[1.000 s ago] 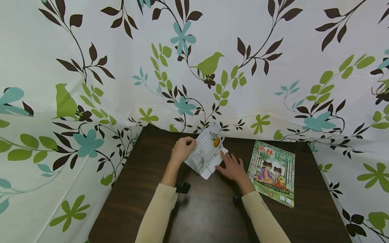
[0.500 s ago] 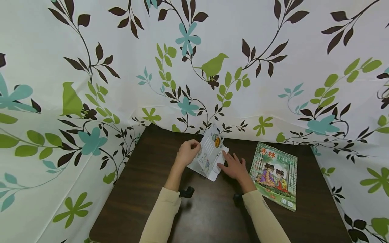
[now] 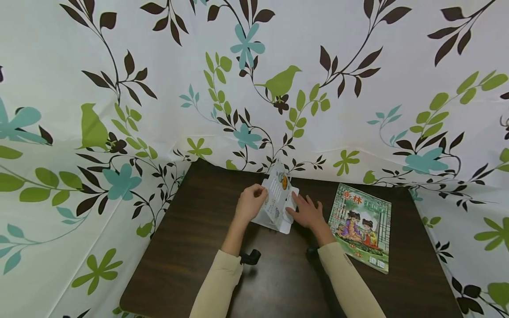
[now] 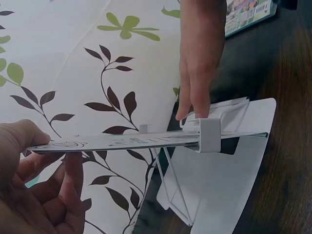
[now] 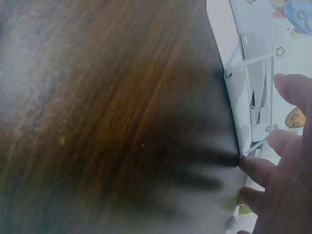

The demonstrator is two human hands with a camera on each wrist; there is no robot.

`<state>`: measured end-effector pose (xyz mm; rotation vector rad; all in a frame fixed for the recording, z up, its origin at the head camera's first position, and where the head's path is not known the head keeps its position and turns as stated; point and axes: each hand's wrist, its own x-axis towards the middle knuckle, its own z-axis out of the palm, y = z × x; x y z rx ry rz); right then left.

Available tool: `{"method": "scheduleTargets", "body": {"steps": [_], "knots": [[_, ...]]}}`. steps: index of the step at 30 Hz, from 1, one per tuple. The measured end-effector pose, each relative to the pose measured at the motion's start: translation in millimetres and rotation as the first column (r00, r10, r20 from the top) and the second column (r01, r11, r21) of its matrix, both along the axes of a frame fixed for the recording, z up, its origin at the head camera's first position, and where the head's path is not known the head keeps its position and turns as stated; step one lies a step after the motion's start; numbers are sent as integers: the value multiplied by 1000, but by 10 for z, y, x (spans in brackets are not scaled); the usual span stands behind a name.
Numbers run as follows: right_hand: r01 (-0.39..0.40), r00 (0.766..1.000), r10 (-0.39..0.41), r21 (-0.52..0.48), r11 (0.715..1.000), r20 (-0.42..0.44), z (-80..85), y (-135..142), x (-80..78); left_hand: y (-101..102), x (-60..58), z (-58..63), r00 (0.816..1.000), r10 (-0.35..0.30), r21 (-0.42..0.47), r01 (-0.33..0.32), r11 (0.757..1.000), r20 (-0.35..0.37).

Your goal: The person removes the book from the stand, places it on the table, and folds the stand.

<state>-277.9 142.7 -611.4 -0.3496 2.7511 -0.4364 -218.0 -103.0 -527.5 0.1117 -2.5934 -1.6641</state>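
A white folding book stand (image 3: 273, 199) with cartoon prints and slots stands near the table's back edge, its panel tilted up from a flat base (image 4: 219, 178). My left hand (image 3: 251, 204) pinches the panel's edge, thumb on one face and fingers under the other in the left wrist view. A bent wire support (image 4: 171, 183) shows behind the panel there. Against the stand's right side rests my right hand (image 3: 308, 213), fingers spread. In the right wrist view its fingertips (image 5: 254, 168) touch the base edge, beside a white wire holder (image 5: 271, 92).
A green illustrated magazine (image 3: 362, 227) lies flat to the right of my right hand. The dark wooden table (image 3: 179, 265) meets a patterned cloth wall (image 3: 159, 110) at the back. A black wrist camera mount (image 3: 250, 257) sits at my left cuff.
The panel has tilted up more steeply, and my left hand has moved rightward with its edge. My right hand stays at the stand's side. The head view has shifted slightly.
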Motion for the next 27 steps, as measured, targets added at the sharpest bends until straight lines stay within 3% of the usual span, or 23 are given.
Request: {"method": "scheduleTargets", "body": {"steps": [13,27], "knots": [[48,999,-47,-52,997,26,-36,-45,-52,212,135,-2,999,31,91,-32,995,16],[70,997,-67,-98,993,35,-36,-102,-118,402,208,-84,993,114,137,-114,984,2]]}}
